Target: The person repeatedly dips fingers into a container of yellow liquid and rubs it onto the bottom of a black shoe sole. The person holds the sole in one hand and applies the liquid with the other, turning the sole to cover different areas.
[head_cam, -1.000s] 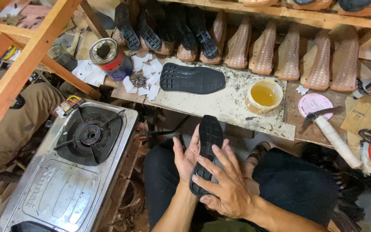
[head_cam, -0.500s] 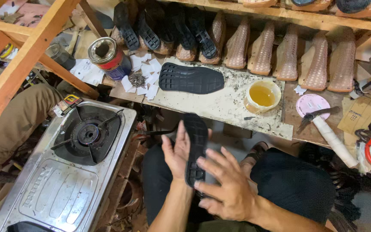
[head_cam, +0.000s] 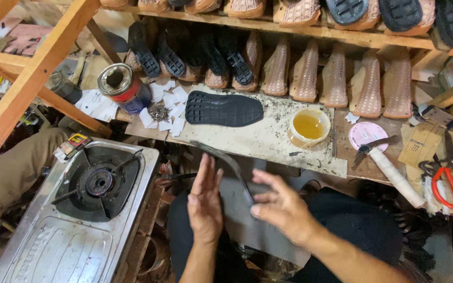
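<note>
A black rubber shoe sole [head_cam: 230,166] stands edge-on and blurred over my lap, between my two hands. My right hand [head_cam: 285,208] has its fingertips on the sole's near end and holds it. My left hand [head_cam: 205,203] is flat with fingers apart, its palm facing the sole just to its left; I cannot tell if it touches. A second black sole [head_cam: 223,108] lies tread-up on the stained work board [head_cam: 268,144] ahead of me.
A gas stove [head_cam: 87,209] sits low at left. On the bench are a tin can [head_cam: 123,86], a cup of yellow glue [head_cam: 309,127], a hammer [head_cam: 389,165] and red scissors [head_cam: 449,181]. Rows of soles and shoe uppers [head_cam: 336,78] lean on the shelf behind.
The sole lay flat, tread-up, on my left palm under my right hand; it has now turned edge-on and my hands have parted to either side of it.
</note>
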{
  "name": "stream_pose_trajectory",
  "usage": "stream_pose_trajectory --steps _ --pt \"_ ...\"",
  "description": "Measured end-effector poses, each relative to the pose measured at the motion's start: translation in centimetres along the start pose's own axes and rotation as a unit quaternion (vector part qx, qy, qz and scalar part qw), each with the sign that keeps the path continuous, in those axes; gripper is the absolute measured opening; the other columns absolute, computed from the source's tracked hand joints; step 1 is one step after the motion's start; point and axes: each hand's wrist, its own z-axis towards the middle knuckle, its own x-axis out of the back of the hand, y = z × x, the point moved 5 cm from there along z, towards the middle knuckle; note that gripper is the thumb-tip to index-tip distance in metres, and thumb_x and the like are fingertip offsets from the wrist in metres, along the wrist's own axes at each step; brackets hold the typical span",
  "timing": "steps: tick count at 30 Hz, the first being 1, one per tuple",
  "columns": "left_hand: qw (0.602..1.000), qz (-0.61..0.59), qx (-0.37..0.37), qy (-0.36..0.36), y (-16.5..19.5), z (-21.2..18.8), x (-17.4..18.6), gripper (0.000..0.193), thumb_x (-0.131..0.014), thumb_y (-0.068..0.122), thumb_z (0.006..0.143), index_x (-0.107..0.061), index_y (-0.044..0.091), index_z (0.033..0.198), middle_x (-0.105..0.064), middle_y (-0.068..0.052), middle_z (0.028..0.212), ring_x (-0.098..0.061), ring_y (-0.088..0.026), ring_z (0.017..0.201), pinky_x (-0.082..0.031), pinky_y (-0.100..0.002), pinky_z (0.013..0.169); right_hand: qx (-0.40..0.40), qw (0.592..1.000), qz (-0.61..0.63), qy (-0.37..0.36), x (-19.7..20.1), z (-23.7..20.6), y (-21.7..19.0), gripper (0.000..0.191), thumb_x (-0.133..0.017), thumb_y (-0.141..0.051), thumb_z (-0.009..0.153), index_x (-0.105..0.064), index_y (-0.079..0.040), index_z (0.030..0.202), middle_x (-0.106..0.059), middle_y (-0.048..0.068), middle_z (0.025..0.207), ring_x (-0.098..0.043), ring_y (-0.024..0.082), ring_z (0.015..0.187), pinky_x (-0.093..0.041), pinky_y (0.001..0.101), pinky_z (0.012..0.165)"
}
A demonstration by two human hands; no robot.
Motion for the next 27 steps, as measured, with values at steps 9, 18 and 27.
stream_pose_trajectory --steps 9,18,27 --pt "0.914 0.392 0.061 0.083 1.2 -3.4 9.9 0.054 -0.044 0.035 0.103 -0.060 -0.002 0.138 -0.064 -0.016 0.141 -0.062 -0.029 0.127 -0.045 -0.039 0.110 0.112 0.985 0.051 0.122 8.7 12.6 -7.9 0.068 -0.070 -0.003 0.082 -0.049 -0.008 0.146 -0.056 0.009 0.133 -0.067 0.021 0.098 -0.059 0.0354 0.075" --pt "0.890 0.454 0.032 0.034 0.7 -3.3 9.4 0.037 -0.058 0.017 0.094 -0.067 -0.001 0.125 -0.070 -0.016 0.132 -0.067 -0.030 0.124 -0.047 -0.038 0.106 0.294 0.769 -0.508 0.252 6.6 21.9 -15.3 0.071 -0.078 -0.016 0.080 -0.054 -0.011 0.147 -0.049 0.020 0.145 -0.062 0.041 0.111 -0.054 0.0472 0.094" --pt "0.891 0.449 0.046 0.038 1.1 -3.0 9.4 0.033 -0.061 0.017 0.094 -0.069 -0.002 0.120 -0.073 -0.017 0.127 -0.069 -0.031 0.121 -0.049 -0.039 0.103 0.262 0.661 -0.686 0.155 3.9 21.7 -12.6 0.062 -0.072 -0.025 0.087 -0.055 -0.013 0.145 -0.052 0.020 0.144 -0.054 0.039 0.125 -0.045 0.0505 0.101"
